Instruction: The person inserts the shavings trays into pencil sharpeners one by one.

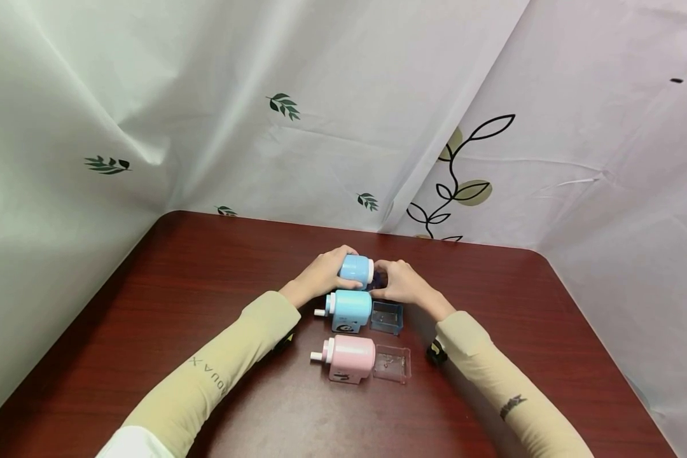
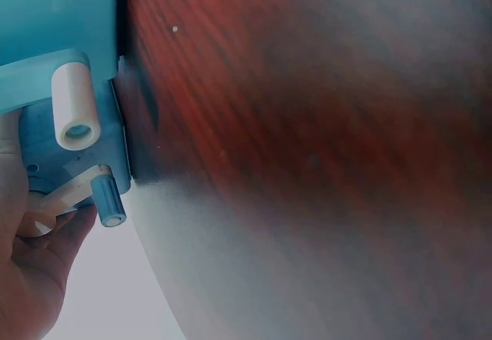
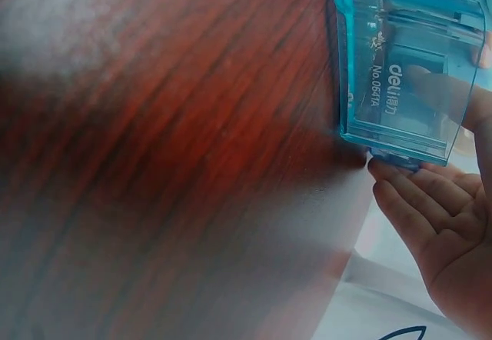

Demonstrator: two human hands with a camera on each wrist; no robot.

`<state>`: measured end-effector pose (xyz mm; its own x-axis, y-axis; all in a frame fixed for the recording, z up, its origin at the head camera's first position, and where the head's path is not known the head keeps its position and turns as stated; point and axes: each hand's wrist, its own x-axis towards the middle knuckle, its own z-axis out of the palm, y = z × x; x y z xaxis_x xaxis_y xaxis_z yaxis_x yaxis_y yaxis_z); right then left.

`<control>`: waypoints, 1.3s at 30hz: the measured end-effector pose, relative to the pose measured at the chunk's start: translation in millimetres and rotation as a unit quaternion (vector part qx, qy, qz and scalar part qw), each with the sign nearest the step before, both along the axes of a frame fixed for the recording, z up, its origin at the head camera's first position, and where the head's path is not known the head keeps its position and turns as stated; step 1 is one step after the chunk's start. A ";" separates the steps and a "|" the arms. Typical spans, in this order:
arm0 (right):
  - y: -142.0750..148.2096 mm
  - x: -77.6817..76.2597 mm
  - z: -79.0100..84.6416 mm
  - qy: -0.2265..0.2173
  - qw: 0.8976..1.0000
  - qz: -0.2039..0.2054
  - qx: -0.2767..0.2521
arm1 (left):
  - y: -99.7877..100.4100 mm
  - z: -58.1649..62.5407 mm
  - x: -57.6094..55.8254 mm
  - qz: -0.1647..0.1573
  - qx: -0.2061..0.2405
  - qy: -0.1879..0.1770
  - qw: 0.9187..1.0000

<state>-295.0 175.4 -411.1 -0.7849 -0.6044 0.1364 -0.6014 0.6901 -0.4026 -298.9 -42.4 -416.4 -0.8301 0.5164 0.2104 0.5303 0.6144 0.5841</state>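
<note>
We have the far sharpener (image 1: 353,270) at the back of the row, our left hand (image 1: 323,273) curled round its body; our right hand (image 1: 401,283) has thumb and fingers bent about its dark drawer (image 1: 380,280), though we cannot tell whether that is fully out; nearer us on the counter (image 1: 235,254), the middle sharpener (image 1: 352,306) and pink sharpener (image 1: 352,356) stand with the blue drawer (image 1: 385,328) and pink drawer (image 1: 392,377) out just beside them; we judge two done, one left.
</note>
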 end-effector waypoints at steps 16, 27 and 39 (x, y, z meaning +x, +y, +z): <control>-4.5 -0.4 2.6 -0.008 1.000 -0.015 0.012 | -0.5 -0.3 -0.8 -0.003 0.005 -0.003 1.000; -4.3 -0.6 2.8 -0.015 1.000 -0.015 0.014 | -0.3 -0.1 -0.1 -0.003 0.005 -0.001 1.000; 0.7 -0.6 0.1 -0.033 0.999 -0.010 -0.005 | -0.1 -1.2 0.2 0.001 -0.001 0.000 1.000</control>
<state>-295.6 176.0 -411.0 -0.8049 -0.5866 0.0897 -0.5584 0.6975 -0.4490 -298.7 -42.5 -417.6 -0.8309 0.5154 0.2097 0.5296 0.6169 0.5822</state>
